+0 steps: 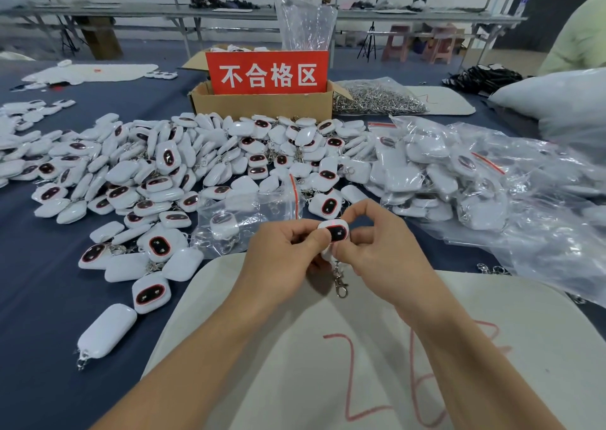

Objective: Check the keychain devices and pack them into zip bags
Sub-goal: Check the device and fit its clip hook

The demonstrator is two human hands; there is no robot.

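A table under dark blue cloth [42, 298] fills the view, with a white mat [295, 380] marked in red pen lying at 6 o'clock beneath the forearms. From the hands, a broad heap of white keychain devices [164, 167] spreads from 9 to 12 o'clock. At 12 o'clock stands a cardboard box [262, 103] fronted by a red sign [267, 72] with white characters. A clear bag of metal clasps [377, 98] lies at 1 o'clock, and a pile of filled zip bags [459, 174] at 2 to 3 o'clock. One zip bag [242, 220] with a device inside lies at 11 o'clock, just beyond the left hand. Long workbenches, a tripod and pink stools line the far side of the room.

Both hands meet above the mat's far edge. The left hand [285, 259] pinches a keychain device [337, 233] with curled fingers, thumb on its dark oval face. The right hand [377, 242] grips the same device from the other side, fingers bent over its top. Its metal clasp [341, 285] dangles below.
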